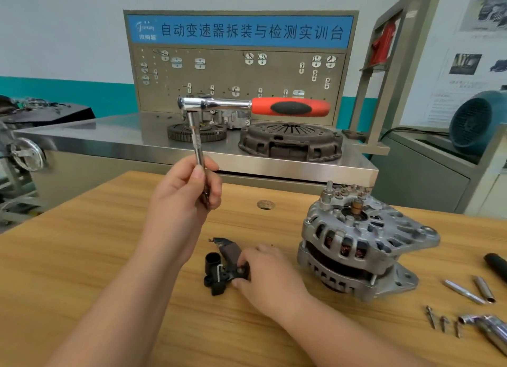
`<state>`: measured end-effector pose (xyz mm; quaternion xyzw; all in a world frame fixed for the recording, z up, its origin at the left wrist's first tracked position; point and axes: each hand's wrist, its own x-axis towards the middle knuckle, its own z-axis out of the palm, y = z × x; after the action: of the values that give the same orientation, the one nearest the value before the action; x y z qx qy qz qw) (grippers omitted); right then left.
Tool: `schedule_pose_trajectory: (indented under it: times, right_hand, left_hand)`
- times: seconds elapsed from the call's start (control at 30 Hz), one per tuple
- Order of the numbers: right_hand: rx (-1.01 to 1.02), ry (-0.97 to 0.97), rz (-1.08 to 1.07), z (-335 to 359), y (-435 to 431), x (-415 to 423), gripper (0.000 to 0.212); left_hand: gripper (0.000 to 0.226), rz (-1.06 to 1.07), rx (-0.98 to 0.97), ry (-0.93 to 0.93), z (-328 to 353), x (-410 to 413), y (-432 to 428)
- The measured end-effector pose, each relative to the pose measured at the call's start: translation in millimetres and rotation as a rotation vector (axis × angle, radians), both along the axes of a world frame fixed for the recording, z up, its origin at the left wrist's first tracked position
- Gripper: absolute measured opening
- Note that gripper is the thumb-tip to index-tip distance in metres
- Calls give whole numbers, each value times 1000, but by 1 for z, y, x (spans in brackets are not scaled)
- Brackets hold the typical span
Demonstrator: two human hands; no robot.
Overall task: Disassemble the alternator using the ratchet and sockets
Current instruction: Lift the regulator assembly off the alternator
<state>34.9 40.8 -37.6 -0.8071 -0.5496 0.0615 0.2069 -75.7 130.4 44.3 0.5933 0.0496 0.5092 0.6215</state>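
Now: left grip (183, 196) is up above the tabletop (82, 257), fingers curled and clamped round the lower end of the extension bar (197, 139). The bar stands near upright. The ratchet (255, 106) sits on its top end, red handle level and pointing right.

I log the right grip (266, 276) low on the tabletop, thumb and fingers pinched on a black plastic part (223, 268) that lies on the wood.

The alternator (356, 243) stands on the tabletop just right of that grip, not touching it. Its shaft end faces up, and copper windings show through the housing slots.

Far right on the tabletop I note two long sockets (484, 288), three small screws (430, 316) and a second chrome tool (488, 328) at the edge.

Behind, a steel bench (109, 136) carries a clutch cover (290, 142).
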Motion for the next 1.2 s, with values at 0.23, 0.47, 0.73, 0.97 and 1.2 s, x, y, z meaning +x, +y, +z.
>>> schedule_pose_trajectory:
  times: [0.23,0.47,0.73,0.97,1.2]
  right_hand:
    - [537,-186,58,79,-68,-3,27]
    - [77,-110,-445,142,-88,97,79]
    - [20,-115,-377,118,-49,103,43]
    - [457,-74,-233,141,-40,87,44]
    - [64,83,369,86,56,1,43]
  left_hand:
    - [33,-34,-45,-5,-8,1,2]
    - [36,-75,-78,-49,-10,1,2]
    - [47,-84,-65,-71,-12,-4,8]
    - [45,-73,-81,-90,-10,-10,17]
    - [38,-40,-95,-109,-8,-25,32]
